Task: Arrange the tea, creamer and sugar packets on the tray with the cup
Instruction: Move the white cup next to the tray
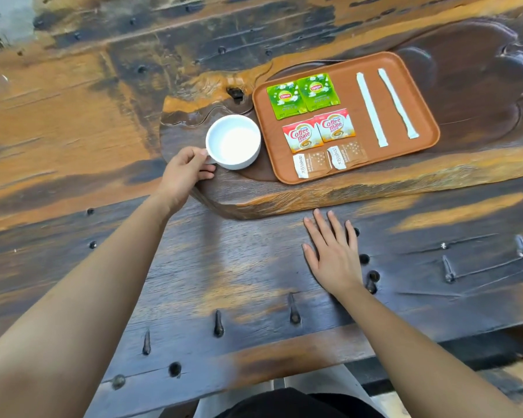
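Spanning the whole view, a dark, weathered wooden desk [73, 122] carries everything, with a raised carved slab [284, 203] set into it; on that slab sits the brown tray [420, 116], rounded at its corners and low-rimmed; the tray holds all the packets, laid flat in pairs; two long white stick packets [372, 110] lie apart from each other across its right half, both slanting the same way; two green tea packets [302, 95] sit side by side at the far left of the tray, just overlapping; below them two red-and-white creamer packets [319, 131] overlap likewise; nearest the front rim lie two brown sugar packets [329, 159], edges touching; the white cup [233, 141] stands upright on the slab just left of the tray, outside it, and its inside looks empty; the left hand [183, 176] is at the cup's handle, its fingers [207, 171] curled and pinching it; the right hand [332, 251] lies palm-down on the desk in front of the slab, fingers [322, 224] straight and slightly spread, holding nothing.
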